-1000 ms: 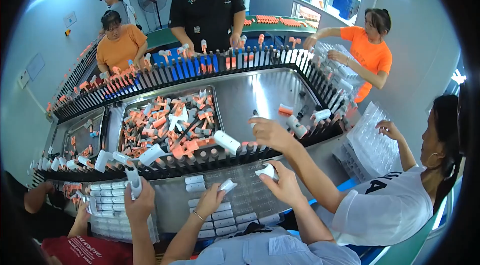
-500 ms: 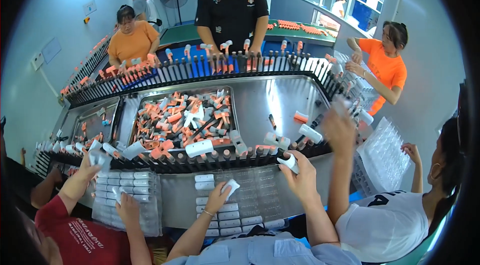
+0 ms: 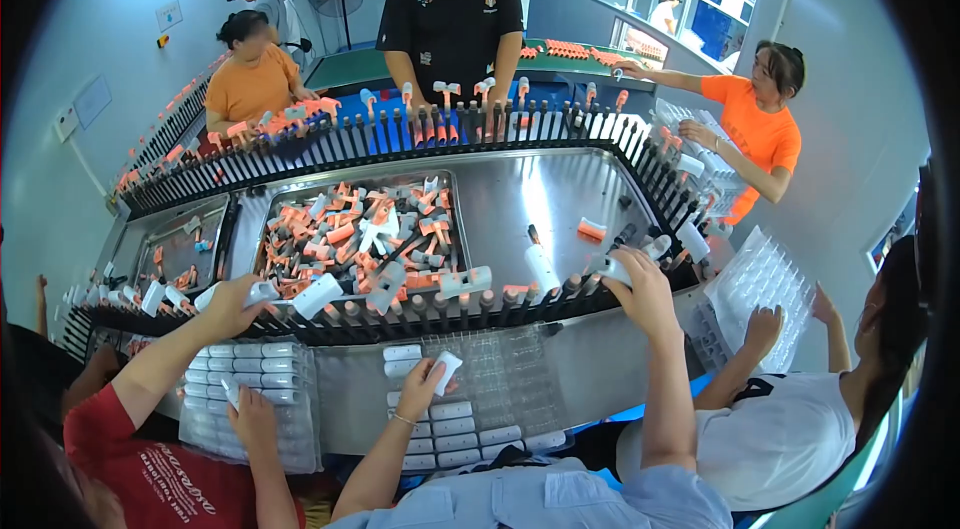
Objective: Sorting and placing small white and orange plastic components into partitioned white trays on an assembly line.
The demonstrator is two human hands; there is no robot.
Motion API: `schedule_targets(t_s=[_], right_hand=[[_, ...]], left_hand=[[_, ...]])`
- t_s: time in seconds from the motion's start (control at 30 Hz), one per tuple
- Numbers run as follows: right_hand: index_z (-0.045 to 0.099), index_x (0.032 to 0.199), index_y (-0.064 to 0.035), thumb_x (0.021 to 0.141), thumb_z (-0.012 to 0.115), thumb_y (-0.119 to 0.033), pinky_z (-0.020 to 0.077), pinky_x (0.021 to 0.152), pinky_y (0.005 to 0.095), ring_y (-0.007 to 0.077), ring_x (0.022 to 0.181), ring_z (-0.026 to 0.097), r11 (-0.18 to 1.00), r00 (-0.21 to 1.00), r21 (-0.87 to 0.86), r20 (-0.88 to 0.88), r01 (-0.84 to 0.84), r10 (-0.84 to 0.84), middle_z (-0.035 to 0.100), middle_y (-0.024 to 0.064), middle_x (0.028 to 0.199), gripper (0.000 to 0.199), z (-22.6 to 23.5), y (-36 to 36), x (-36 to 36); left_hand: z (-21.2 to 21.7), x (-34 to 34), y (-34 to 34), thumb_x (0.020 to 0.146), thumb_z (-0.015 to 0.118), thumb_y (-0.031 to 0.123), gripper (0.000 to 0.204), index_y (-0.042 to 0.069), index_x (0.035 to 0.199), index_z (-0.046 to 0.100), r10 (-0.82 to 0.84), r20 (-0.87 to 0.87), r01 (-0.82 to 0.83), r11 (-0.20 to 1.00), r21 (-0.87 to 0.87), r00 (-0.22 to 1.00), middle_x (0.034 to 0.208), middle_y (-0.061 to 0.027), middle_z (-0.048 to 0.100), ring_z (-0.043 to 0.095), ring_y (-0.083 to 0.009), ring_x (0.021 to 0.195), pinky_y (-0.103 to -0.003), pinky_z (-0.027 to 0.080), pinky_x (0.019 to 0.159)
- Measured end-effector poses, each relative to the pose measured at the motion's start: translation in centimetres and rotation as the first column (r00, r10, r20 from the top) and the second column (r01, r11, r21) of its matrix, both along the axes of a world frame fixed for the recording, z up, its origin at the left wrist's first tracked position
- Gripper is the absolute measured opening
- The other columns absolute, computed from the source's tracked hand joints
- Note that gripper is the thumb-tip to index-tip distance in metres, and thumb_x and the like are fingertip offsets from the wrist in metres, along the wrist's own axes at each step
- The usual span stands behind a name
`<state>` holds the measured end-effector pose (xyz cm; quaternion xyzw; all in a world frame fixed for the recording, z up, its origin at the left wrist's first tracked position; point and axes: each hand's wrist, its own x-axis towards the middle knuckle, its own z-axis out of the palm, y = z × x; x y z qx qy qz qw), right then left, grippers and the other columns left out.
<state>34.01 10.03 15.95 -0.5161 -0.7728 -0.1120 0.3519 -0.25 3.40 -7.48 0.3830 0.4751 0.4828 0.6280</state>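
Note:
Over a clear plastic blister tray [image 3: 515, 379] my left hand [image 3: 420, 394] pinches a small white plastic casing [image 3: 448, 372]. Rows of similar white casings [image 3: 458, 442] fill the tray's left and near pockets. My right hand [image 3: 645, 291] reaches to the near row of black posts [image 3: 487, 307] and grips another white casing [image 3: 614, 270]. Its fingers hide part of that casing, so I cannot tell whether it touches a post. Just left of this hand, a white casing [image 3: 541, 269] sits tilted on the row.
A metal tray [image 3: 455, 219] beyond the posts holds a heap of orange and grey parts [image 3: 350, 239]. At left, a co-worker's red sleeve [image 3: 105, 419] flanks another filled tray [image 3: 245, 369]. A right-hand co-worker touches stacked clear trays [image 3: 755, 294]. Others stand across the line.
The posts with their parts have shifted left. My right hand has moved right and up to the posts; my left stays over the tray. The right-hand neighbour's hand has dropped to the stacked trays.

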Motion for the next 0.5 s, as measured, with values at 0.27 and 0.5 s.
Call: schedule_targets(t_s=[0.27, 0.5], right_hand=[[0.051, 0.112, 0.0004, 0.074, 0.065, -0.023, 0.0442, 0.082, 0.0453, 0.0327, 0.099, 0.055, 0.982, 0.987, -0.188, 0.161, 0.021, 0.01, 0.058, 0.0192, 0.104, 0.047, -4.1, 5.3, -5.7], [0.06, 0.078, -0.0089, 0.076, 0.063, -0.022, 0.0462, 0.068, 0.0418, 0.0284, 0.076, 0.058, 0.844, 0.892, -0.291, -0.178, -0.45, 0.415, 0.06, 0.0098, 0.076, 0.014, -13.3, -8.6, -11.8]], left_hand=[[-0.2, 0.5, 0.7, 0.093, 0.049, 0.022, 0.028, -0.001, 0.109, 0.049, -0.004, 0.081, 0.008, 0.999, -0.052, 0.997, 0.084, -0.0118, 0.062, 0.063, -0.0181, 0.066, -0.029, 0.053, 0.057], [-0.1, 0.6, 0.3, 0.09, 0.053, 0.03, 0.027, 0.005, 0.101, 0.051, 0.187, -0.06, -0.191, 0.98, -0.063, 0.98, 0.07, -0.0009, 0.052, 0.05, -0.0088, 0.051, -0.023, 0.038, 0.038]])
